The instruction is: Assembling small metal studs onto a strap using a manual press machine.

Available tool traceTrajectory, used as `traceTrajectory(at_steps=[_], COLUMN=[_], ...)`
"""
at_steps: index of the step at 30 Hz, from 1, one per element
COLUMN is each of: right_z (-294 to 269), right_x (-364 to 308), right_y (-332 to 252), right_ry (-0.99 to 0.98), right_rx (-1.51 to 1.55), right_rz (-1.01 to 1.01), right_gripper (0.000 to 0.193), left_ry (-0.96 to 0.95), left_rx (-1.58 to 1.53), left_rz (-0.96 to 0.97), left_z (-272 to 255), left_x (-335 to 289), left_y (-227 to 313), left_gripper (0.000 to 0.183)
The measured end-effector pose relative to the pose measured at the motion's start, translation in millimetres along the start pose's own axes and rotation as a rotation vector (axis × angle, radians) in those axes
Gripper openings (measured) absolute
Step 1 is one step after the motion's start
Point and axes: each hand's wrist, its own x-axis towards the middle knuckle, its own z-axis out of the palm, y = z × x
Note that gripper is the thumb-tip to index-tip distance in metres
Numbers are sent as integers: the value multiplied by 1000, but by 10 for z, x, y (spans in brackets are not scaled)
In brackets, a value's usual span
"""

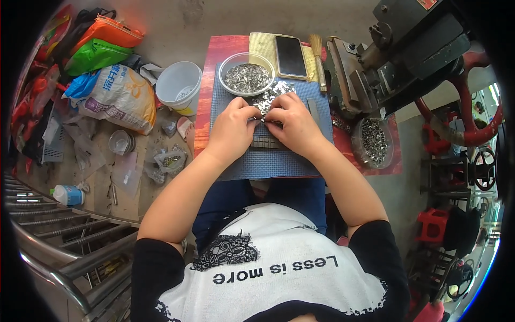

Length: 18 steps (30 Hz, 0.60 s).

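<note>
Both my hands are close together over a blue textured mat (241,165) on the small table. My left hand (235,129) is closed, thumb and fingers pinching a small metal piece (262,120). My right hand (292,124) is closed too, its fingertips by the same spot; what they hold is too small to make out. Just beyond the fingers spreads a pile of small shiny metal pieces (279,90). Below the fingertips lies a row-like metal strip (266,143), partly covered by the hands. A clear round bowl (222,80) full of small metal parts stands beyond my left hand.
A phone (291,56) on a yellow cloth (258,43) and a brush (317,61) lie at the table's far side. Right are a dark press machine (397,64) and a tub of metal parts (374,142). Left stand a white bucket (179,85) and a sack (115,99).
</note>
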Motion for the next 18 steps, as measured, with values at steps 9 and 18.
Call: traceTrajectory(at_steps=[9, 18], right_z=[-455, -460], right_x=[-310, -552], right_y=[-28, -128], right_ry=[-76, -67], right_rx=[178, 139], right_rz=[193, 218], right_gripper=[11, 12], left_ry=[-65, -40], left_rx=[158, -125], left_rz=[49, -18], left_z=[62, -23], left_x=[21, -10], left_y=[37, 159], left_gripper=[8, 12])
